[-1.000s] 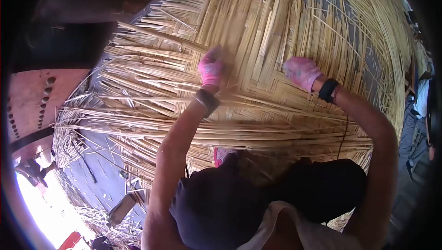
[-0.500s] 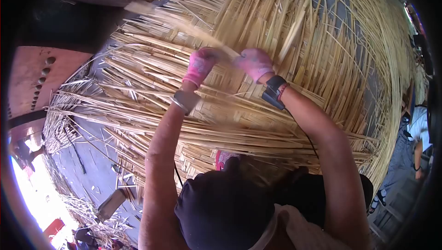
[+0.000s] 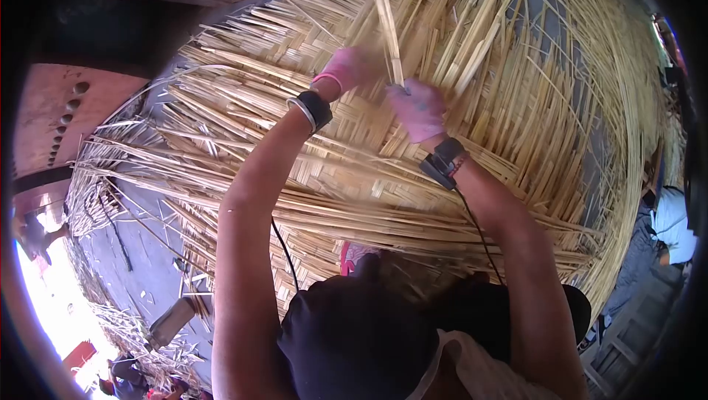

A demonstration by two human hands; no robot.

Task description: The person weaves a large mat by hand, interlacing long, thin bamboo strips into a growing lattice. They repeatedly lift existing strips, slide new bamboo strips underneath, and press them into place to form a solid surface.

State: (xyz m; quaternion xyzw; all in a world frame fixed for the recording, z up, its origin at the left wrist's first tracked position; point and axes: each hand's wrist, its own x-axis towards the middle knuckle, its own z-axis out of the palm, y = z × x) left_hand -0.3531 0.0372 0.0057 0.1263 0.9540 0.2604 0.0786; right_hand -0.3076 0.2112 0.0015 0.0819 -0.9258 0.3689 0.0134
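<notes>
A large woven mat of split straw-coloured strips point(image 3: 324, 179) spreads out in front of me, its loose strip ends fanning to the left, top and right. My right hand point(image 3: 419, 111), in a pink glove, is closed on a flat pale strip point(image 3: 385, 20) that points up and away from me. My left hand point(image 3: 345, 72), also gloved in pink, is just left of it over the weave; its fingers are smeared by motion. Long strips point(image 3: 369, 217) lie crosswise between the hands and my body.
A brick-coloured surface with round knobs point(image 3: 81, 120) is at the left. A block point(image 3: 171, 322) and scraps lie on the grey floor point(image 3: 140, 252) at lower left. Long strips point(image 3: 623, 98) curve along the right. People are at the right edge point(image 3: 672, 227) and lower left point(image 3: 125, 381).
The strip in my right hand has swung from pointing up-left to pointing nearly straight up. My left hand has moved slightly up and to the right.
</notes>
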